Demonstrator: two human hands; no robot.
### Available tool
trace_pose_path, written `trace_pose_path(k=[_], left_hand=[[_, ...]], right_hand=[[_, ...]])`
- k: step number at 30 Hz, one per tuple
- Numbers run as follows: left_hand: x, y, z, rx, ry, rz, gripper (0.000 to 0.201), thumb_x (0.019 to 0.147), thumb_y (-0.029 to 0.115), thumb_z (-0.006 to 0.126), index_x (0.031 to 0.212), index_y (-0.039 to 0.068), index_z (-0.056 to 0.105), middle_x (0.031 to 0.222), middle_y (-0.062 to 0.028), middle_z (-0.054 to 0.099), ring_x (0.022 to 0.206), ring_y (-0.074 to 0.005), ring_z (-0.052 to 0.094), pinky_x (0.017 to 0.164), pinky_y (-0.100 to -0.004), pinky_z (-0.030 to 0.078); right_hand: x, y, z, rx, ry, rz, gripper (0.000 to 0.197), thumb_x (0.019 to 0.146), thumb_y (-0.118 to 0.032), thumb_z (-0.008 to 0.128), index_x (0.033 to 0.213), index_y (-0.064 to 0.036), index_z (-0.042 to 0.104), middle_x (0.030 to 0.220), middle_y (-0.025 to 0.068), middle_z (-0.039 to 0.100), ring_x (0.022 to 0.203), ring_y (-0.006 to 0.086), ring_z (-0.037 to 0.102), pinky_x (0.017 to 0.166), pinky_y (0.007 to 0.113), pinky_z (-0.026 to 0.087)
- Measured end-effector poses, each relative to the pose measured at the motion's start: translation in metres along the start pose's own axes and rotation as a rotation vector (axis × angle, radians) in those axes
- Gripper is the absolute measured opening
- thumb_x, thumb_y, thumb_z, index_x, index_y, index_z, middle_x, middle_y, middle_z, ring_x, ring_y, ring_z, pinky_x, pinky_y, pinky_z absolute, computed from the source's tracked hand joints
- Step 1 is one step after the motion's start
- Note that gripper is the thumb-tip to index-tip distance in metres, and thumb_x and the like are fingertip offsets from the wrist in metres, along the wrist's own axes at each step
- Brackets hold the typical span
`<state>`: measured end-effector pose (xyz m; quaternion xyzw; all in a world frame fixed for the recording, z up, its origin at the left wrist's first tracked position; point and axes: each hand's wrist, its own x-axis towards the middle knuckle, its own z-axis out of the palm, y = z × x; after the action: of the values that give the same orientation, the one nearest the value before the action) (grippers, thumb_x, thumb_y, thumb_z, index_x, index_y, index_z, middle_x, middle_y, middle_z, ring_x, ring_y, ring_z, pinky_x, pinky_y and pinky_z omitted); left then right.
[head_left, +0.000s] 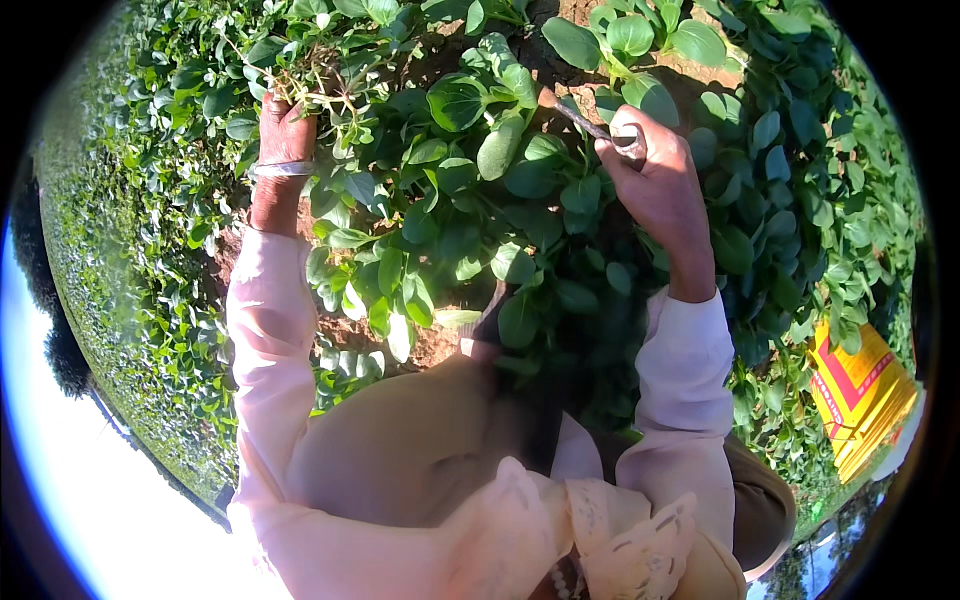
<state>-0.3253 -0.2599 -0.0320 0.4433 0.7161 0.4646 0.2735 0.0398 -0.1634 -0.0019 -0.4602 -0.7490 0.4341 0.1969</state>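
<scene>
My left hand [285,125] reaches forward at the upper left, wearing a silver bangle [283,169], and is shut on a bunch of small weedy stems and roots [312,90]. At the upper right my right hand [655,175] grips a thin metal hand tool [590,125] whose shaft points up and left toward the soil. Between both hands grow leafy green plants [480,190] with broad rounded leaves. Both arms are in pale pink sleeves [265,330].
Reddish-brown soil [430,345] shows between the plants and at the top. Dense green crop [140,230] fills the field on both sides. A yellow and red sack [862,395] lies at the lower right. My brown garment [400,440] fills the lower middle.
</scene>
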Motion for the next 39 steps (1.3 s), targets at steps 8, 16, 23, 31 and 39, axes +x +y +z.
trace_pose_path(k=[8,16,23,31,39], left_hand=[[-0.062,-0.016,0.009,0.473,-0.261,0.074,0.036,0.069,-0.004,0.052,0.104,0.000,0.060,0.092,-0.0181,0.065,0.085,-0.0325,0.063,0.075,-0.0348,0.049],[-0.105,0.035,0.064,0.552,-0.495,0.201,0.055,0.065,-0.005,0.053,0.116,0.011,0.062,0.128,-0.0124,0.055,0.103,-0.0320,0.062,0.082,-0.0347,0.053],[-0.140,0.052,0.082,0.550,-0.555,0.226,0.054,0.050,0.004,0.061,0.104,0.001,0.061,0.131,-0.0107,0.052,0.093,-0.0316,0.064,0.072,-0.0375,0.054],[-0.172,0.052,0.029,0.390,-0.398,0.083,0.049,0.057,0.001,0.065,0.106,0.000,0.060,0.110,-0.0182,0.062,0.089,-0.0396,0.062,0.075,-0.0400,0.052],[-0.165,0.039,0.026,0.440,-0.299,0.138,0.050,0.054,-0.005,0.053,0.101,0.005,0.064,0.120,-0.0119,0.059,0.078,-0.0335,0.065,0.065,-0.0366,0.054]], right_hand=[[0.030,-0.013,0.024,-0.253,-0.239,-0.079,0.007,0.076,-0.010,0.057,0.082,-0.0060,0.057,0.075,0.0142,0.061,0.075,0.0365,0.059,0.066,0.044,0.047],[0.043,0.017,0.059,0.804,0.140,0.479,0.024,0.084,-0.006,0.063,0.069,-0.0091,0.044,0.058,-0.0069,0.039,0.048,0.0037,0.036,0.041,0.023,0.030],[-0.013,-0.014,0.031,0.590,-0.199,0.127,0.026,0.083,-0.005,0.062,0.069,-0.0063,0.040,0.062,-0.0063,0.033,0.058,0.0034,0.029,0.050,0.023,0.025],[-0.037,-0.007,0.062,0.418,-0.185,0.155,0.026,0.081,-0.007,0.064,0.072,-0.0020,0.041,0.056,-0.0001,0.030,0.056,0.0080,0.028,0.049,0.028,0.026],[-0.032,0.002,0.053,0.814,0.097,0.475,0.027,0.087,-0.007,0.062,0.072,-0.0140,0.041,0.050,-0.0064,0.034,0.036,0.0035,0.031,0.035,0.021,0.024]])
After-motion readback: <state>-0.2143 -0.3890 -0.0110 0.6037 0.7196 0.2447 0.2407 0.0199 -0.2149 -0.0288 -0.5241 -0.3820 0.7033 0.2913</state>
